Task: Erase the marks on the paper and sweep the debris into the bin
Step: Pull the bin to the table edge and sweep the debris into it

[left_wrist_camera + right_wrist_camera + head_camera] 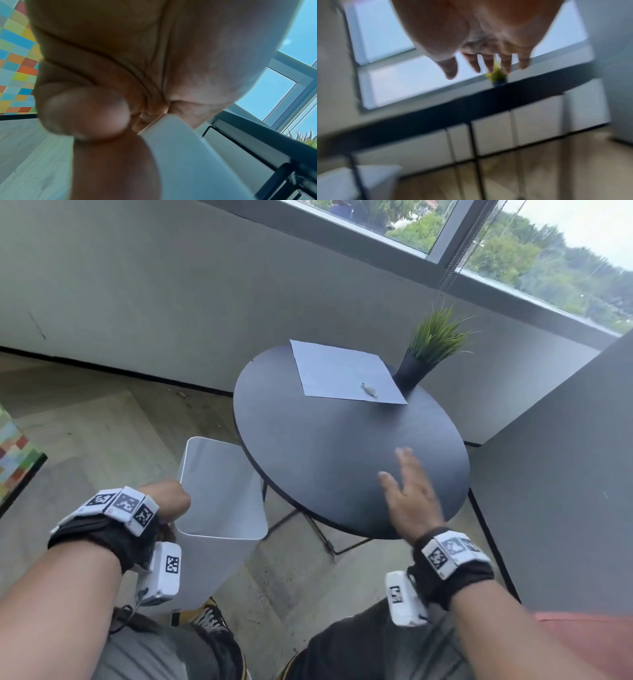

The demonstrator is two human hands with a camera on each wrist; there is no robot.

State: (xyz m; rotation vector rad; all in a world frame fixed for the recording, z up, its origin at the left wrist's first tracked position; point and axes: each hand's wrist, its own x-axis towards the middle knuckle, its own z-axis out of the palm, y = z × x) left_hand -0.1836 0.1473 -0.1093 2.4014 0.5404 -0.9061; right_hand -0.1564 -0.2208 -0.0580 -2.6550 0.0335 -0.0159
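Note:
A white sheet of paper (346,373) lies on the far side of a round black table (325,460), one corner past the table's back edge. A small pale eraser (369,389) rests on the paper near its front right corner. My left hand (168,501) grips the near left rim of a white bin (222,498) held beside the table's left edge; in the left wrist view the bin rim (171,129) sits between my curled fingers (85,108) and palm. My right hand (407,491) hovers open over the table's near right part, fingers (489,63) straight and spread.
A potted green plant (428,347) stands at the table's back right, touching the paper's corner. A grey wall and window run behind. A grey partition (565,474) stands close on the right. The floor is wood; a coloured panel (13,457) sits at far left.

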